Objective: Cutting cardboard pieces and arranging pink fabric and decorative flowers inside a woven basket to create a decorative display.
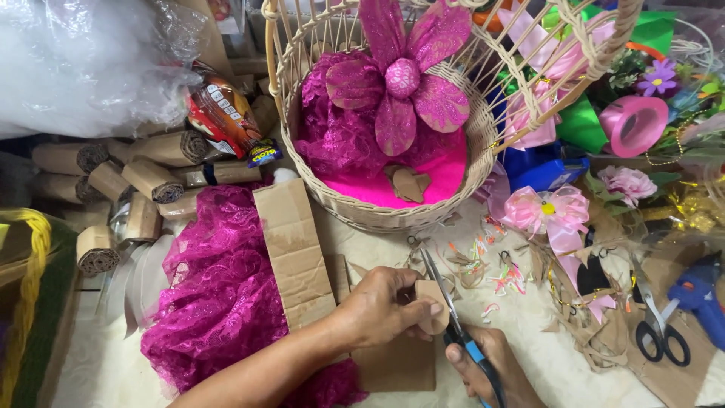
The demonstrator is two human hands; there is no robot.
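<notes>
Scissors (461, 332) sit closest to me, blue-handled, my right hand (491, 370) closed through their loops at the bottom edge of the view, blades parted and running up and to the left. Their long axis points straight at the small cardboard piece (432, 306), which lies just above and left of that grip, touching the lower blade. My left hand (381, 306) is the nearer one to the piece: its grip is closed on it, thumb lying across the near face and fingers wrapped behind. That piece is plain brown, flat, with a rounded lower end, held upright just above the surface (529, 332). Beneath my left wrist lies a flat cardboard sheet (396, 366), and a longer cardboard strip (294, 249) runs up and away to the left, resting on crumpled magenta lace (219, 295). Beyond the scissors, coloured ribbon scraps (506, 276) are scattered near a pink bow (547, 211). Farther back stands a wicker basket (393, 215) holding a glittery magenta flower (404, 75). Another pair of scissors (657, 321), black-handled, lies well apart at the right beside a blue glue gun (698, 295).
</notes>
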